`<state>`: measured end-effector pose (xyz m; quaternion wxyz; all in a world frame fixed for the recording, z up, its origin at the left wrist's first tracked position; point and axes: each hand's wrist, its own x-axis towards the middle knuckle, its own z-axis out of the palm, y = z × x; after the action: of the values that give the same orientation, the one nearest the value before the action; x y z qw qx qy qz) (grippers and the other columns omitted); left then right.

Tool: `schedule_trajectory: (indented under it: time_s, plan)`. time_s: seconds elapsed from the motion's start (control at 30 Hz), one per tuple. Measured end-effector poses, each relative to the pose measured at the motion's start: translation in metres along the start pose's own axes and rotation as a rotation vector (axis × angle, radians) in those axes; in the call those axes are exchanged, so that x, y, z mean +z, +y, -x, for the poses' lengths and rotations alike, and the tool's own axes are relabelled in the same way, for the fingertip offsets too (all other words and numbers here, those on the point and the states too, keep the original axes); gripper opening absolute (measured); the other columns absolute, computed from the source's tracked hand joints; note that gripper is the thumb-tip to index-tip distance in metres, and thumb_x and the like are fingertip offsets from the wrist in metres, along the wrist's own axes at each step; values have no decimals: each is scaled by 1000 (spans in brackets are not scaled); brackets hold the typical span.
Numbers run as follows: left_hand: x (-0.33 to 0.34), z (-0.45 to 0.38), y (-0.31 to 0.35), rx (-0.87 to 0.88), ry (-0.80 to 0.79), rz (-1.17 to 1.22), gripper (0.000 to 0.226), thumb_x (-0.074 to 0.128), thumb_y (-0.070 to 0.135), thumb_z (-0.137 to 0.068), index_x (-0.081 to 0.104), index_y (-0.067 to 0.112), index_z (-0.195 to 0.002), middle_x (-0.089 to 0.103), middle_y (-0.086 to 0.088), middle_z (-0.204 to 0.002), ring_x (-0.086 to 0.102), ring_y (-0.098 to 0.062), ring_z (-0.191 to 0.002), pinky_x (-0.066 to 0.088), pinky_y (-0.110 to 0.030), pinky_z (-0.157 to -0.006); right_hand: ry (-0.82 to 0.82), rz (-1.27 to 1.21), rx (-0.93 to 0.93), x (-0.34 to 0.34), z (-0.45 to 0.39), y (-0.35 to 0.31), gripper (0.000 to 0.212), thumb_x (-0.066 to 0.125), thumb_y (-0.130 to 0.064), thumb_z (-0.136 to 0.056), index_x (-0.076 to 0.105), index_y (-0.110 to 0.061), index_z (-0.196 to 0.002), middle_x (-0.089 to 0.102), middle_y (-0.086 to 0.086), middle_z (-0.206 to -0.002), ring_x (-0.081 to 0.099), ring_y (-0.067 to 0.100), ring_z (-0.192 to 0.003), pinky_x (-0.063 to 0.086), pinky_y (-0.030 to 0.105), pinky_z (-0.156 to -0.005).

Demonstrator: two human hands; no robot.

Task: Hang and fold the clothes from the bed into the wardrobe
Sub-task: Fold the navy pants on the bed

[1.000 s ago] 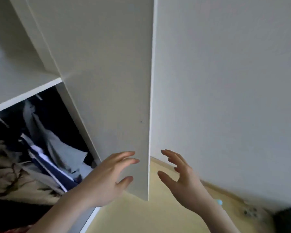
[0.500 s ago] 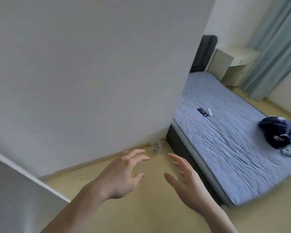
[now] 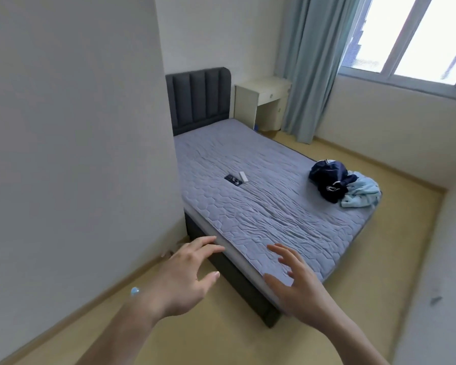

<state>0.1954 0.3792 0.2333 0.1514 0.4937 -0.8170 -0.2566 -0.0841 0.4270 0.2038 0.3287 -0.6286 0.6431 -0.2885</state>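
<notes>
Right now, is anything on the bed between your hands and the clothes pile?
Nothing visible blocks the way. The left hand and right hand hover open at the bed's near corner; only bare mattress lies between them and the clothes at the far right edge. The phone and remote sit off to the left.

bed (image 3: 261, 206): lavender-grey, hexagon-quilted | headboard (image 3: 199, 97): dark grey, vertical channels | clothes: navy garment (image 3: 328, 181), pale blue garment (image 3: 362, 193) | curtain (image 3: 308, 67): grey-blue | floor (image 3: 221, 333): yellow-beige
</notes>
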Motion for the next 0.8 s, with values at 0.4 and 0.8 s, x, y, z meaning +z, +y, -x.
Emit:
schedule_trajectory:
  time_s: [0.4, 0.8]
  plan:
    - [72, -216, 72, 114, -112, -2, 52, 61, 49, -94, 44, 51, -144, 25, 38, -155, 27, 10, -143, 19, -15, -117, 117, -1, 72, -152, -85, 129, 57, 68, -53, -92, 42, -58, -143, 28, -50, -145, 39, -18, -131, 40, 26, -112]
    - [148, -482, 187, 341, -261, -25, 56, 65, 43, -96, 46, 40, -149, 31, 21, -160, 33, -3, -146, 26, -22, -119, 354, 28, 235, -313, -165, 247, 57, 72, -45, -92, 49, -48, -143, 33, -44, -144, 45, -11, -131, 41, 17, -107]
